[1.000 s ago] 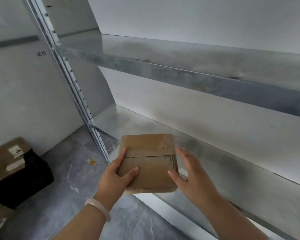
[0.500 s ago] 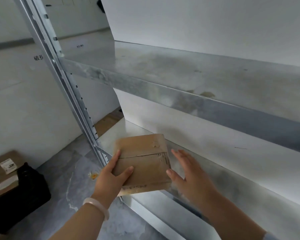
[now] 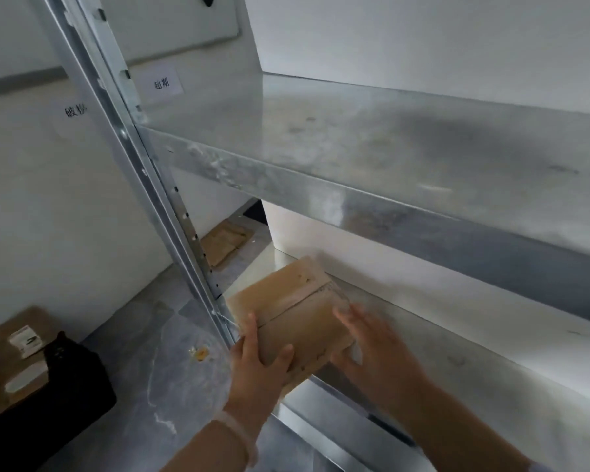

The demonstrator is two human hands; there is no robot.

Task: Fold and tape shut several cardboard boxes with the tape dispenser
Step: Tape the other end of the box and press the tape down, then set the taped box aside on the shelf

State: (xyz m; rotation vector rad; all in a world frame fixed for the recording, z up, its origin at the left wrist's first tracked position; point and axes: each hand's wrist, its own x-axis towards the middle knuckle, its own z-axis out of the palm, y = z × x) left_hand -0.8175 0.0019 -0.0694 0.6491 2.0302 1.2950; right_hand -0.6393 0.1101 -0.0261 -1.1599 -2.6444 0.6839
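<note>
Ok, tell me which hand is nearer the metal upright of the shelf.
Left. The left hand grips the cardboard box right beside the upright; the right hand is on the box's far side.

A storeroom or small warehouse corner with bare metal racking.

Galvanised steel shelves (image 3: 372, 158) hang on a slotted upright post (image 3: 143, 172) against plain white walls, their surfaces scuffed and stained. Paper labels (image 3: 164, 84) with printed characters are stuck on the far wall to the left. The floor (image 3: 157, 335) is grey, marble-patterned tile. A flattened cardboard piece (image 3: 223, 245) lies on it far behind the rack, and a cardboard parcel (image 3: 11, 356) bearing a sticker sits beside something black at near left.
</note>
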